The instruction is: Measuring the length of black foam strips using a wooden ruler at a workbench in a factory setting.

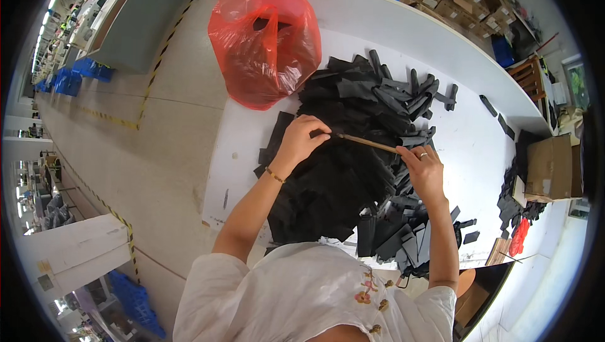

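Observation:
My right hand is closed round one end of a thin wooden stick, which lies level above the table. At the stick's other, darker end my left hand pinches what looks like a small black fabric piece. Whether that piece fits over the stick or just meets it, I cannot tell. Under both hands spreads a big heap of black fabric pieces, flat ones at the near left. Narrow rolled or tube-like black pieces lie at the heap's far right.
A red plastic bag stands at the table's far left corner. A raised white board edges the far side. Several black pieces lie loose on the white tabletop. At the right are a cardboard box and a red scrap.

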`<state>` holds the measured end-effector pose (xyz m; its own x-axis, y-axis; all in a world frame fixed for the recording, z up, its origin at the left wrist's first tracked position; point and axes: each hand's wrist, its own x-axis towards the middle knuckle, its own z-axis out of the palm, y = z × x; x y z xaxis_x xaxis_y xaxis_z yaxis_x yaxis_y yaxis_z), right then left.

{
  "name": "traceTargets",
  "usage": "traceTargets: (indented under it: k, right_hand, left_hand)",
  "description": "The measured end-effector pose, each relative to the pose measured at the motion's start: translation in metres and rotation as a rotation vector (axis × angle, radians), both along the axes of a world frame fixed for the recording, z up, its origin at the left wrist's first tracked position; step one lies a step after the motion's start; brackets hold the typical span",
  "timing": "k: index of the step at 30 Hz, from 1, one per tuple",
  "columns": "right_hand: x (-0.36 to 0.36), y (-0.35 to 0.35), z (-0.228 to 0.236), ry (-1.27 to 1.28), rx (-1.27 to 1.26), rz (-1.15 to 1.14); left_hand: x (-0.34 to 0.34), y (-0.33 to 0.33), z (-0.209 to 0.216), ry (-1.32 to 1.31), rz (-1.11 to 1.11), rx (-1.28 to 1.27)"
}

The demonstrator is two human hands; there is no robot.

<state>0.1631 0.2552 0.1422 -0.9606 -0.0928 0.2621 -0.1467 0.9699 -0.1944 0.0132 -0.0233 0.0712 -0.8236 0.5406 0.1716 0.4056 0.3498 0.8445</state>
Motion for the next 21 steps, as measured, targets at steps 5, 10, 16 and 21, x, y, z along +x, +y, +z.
traceTargets:
  k: [5,10,16,21]
  right_hand:
    - [-0.004,-0.065,-0.005,-0.059,-0.345,0.033]
    - [0.021,-0.107,-0.015,-0.317,-0.977,-0.144]
    - [0.037,-0.176,-0.060,-0.013,-0.880,-0.254]
    - [0.049,-0.207,-0.047,0.030,-0.867,-0.357]
  left_hand:
    - [0.035,0.022,0.041,0.303,-0.240,0.133]
    - [0.060,0.002,0.094,0.357,0.620,0.700]
    - [0.107,0.011,0.008,-1.221,0.164,1.381]
    - [0.100,0.005,0.022,-1.169,0.347,1.297]
